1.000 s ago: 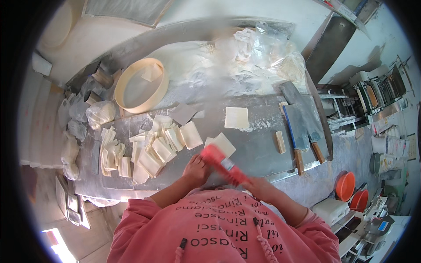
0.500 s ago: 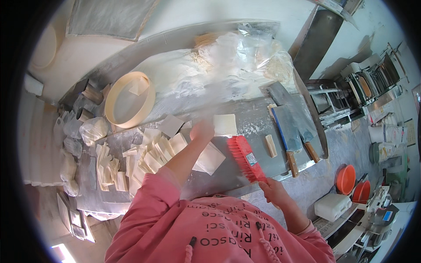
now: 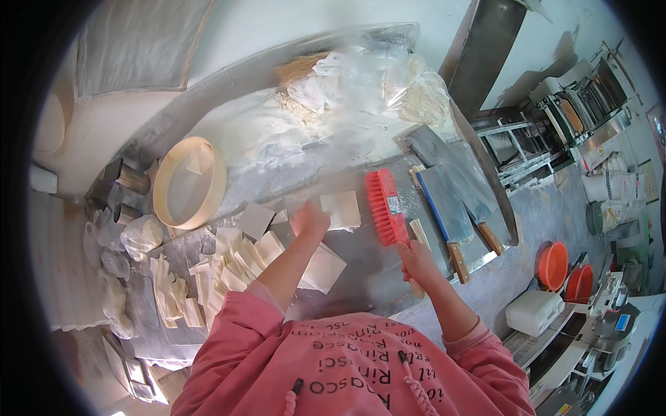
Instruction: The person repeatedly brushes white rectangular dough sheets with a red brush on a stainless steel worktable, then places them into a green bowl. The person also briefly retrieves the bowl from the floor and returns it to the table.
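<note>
Head view shows the left hand (image 3: 310, 218) just beside the left edge of the pale square stack (image 3: 341, 210) on the desk (image 3: 364, 277), nearer to it than the right hand (image 3: 418, 261); blur and angle mean I cannot tell whether the left grip is apart or together. The right grip is clamped round the handle of the red brush (image 3: 388, 208), whose head is right of the stack, long axis pointing away from the person, bristles facing the stack.
</note>
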{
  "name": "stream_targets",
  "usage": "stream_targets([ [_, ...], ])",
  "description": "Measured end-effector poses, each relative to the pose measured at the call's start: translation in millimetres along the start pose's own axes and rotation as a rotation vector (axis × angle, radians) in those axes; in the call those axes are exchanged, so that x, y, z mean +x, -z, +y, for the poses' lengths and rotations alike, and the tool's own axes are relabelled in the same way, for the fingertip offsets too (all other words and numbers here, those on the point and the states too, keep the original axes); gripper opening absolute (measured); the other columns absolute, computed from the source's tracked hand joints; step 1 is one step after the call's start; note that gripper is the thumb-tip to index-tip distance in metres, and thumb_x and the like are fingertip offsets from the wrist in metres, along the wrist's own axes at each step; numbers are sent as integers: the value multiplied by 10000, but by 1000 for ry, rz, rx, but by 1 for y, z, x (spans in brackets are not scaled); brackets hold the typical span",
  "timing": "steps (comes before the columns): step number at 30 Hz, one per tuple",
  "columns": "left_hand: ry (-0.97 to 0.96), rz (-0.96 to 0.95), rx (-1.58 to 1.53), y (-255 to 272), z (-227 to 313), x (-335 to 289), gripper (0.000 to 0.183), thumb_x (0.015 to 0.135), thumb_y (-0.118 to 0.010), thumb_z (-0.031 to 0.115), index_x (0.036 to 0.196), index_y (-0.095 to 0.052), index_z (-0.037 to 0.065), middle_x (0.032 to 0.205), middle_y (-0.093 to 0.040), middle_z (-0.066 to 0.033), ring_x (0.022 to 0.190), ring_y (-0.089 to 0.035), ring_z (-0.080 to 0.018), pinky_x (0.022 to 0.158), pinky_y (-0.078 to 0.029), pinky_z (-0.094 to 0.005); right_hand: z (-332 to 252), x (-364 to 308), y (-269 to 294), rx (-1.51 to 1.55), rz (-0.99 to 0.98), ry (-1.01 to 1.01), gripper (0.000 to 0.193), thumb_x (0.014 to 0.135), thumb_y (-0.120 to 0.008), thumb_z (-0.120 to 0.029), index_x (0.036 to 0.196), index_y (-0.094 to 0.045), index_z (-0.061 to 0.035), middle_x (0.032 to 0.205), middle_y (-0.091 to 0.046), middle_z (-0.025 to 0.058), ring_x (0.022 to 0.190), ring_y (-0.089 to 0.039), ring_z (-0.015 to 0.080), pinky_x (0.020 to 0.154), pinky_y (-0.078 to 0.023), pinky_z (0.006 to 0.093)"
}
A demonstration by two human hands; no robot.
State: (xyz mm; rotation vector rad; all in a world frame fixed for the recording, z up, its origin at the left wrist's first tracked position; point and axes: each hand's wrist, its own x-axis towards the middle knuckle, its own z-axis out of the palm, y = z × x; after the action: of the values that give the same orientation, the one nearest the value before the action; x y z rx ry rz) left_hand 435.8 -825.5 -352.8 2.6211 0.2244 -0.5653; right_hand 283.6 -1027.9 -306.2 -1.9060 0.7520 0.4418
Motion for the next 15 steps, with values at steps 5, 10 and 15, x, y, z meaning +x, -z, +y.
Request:
stream_targets([
  [5, 7, -106, -5, 5, 2, 9, 359, 737, -646, 294, 1034, -619, 94, 1031, -651, -125, 1016, -606, -291, 860, -456, -415, -3, -11, 5, -51, -270, 40, 399, 920, -461, -367, 1078, -548, -12, 575, -517, 72, 430, -535, 173, 436, -458, 329],
  [10, 56, -133, -108, 1, -2, 15, 290, 739, -622, 266, 972, -638, 94, 1018, -648, -118, 994, -603, -307, 801, -479, -409, 2, -15, 8, -71, -263, 14, 392, 923, -459, -362, 1063, -541, -4, 576, -515, 67, 433, -530, 174, 439, -452, 330],
  [15, -317, 62, -345, 4, -7, 11, 181, 725, -666, 151, 756, -549, 17, 674, -564, -102, 585, -548, -205, 538, -439, -349, 10, -31, 20, 17, -90, 30, 365, 925, -460, -351, 1023, -539, -8, 567, -501, 58, 431, -515, 166, 438, -438, 319],
])
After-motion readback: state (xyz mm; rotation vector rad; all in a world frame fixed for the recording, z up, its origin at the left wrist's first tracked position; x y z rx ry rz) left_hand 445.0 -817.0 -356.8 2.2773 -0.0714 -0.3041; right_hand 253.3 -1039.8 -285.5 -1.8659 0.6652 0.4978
